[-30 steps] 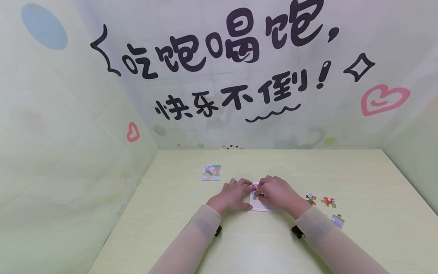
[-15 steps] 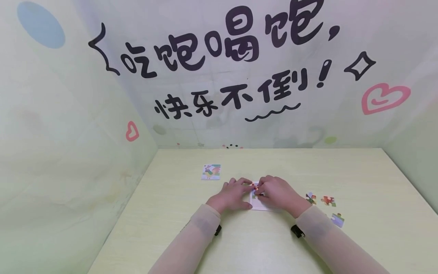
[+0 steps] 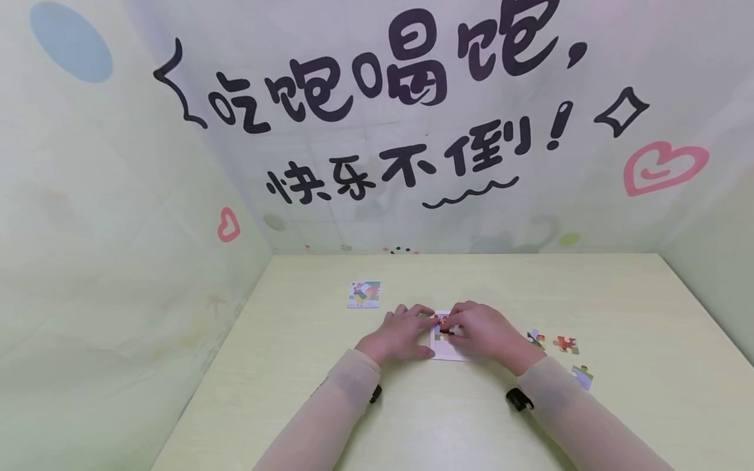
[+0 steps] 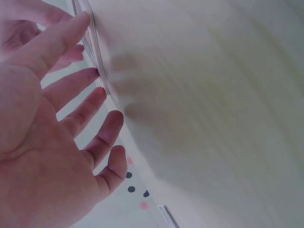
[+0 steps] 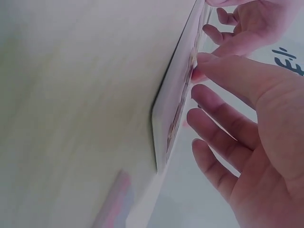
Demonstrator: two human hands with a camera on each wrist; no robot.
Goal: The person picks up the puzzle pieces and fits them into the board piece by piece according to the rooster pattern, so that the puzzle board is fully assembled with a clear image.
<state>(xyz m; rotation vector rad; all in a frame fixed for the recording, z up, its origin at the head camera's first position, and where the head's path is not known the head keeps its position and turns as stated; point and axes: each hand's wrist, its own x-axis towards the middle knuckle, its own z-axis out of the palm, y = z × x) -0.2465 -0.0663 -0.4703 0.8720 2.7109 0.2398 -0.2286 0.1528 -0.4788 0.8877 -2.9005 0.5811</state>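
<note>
A small white square puzzle tray (image 3: 450, 353) lies on the table between both hands. Colourful jigsaw pieces (image 3: 444, 319) sit in its upper left part, partly hidden by fingers. At the tray's left side, my left hand (image 3: 398, 336) touches the edge with thumb and index finger; its other fingers are spread in the left wrist view. My right hand (image 3: 484, 335) reaches over the tray from the right. Its thumb (image 5: 228, 71) and index finger touch the pieces there, while the remaining fingers extend loosely clear of the tray. No piece shows lifted between them.
Loose jigsaw pieces lie right of the right hand: a green and red one (image 3: 536, 339), an orange-red one (image 3: 567, 344) and a lilac-green one (image 3: 582, 376). A square picture puzzle (image 3: 364, 294) lies at the back left. A printed backdrop (image 3: 365, 222) rises behind the table (image 3: 294, 340).
The right hand has shifted slightly right, and its thumb and index finger stand farther apart, showing more of the pieces. The left hand stays at the tray's edge.
</note>
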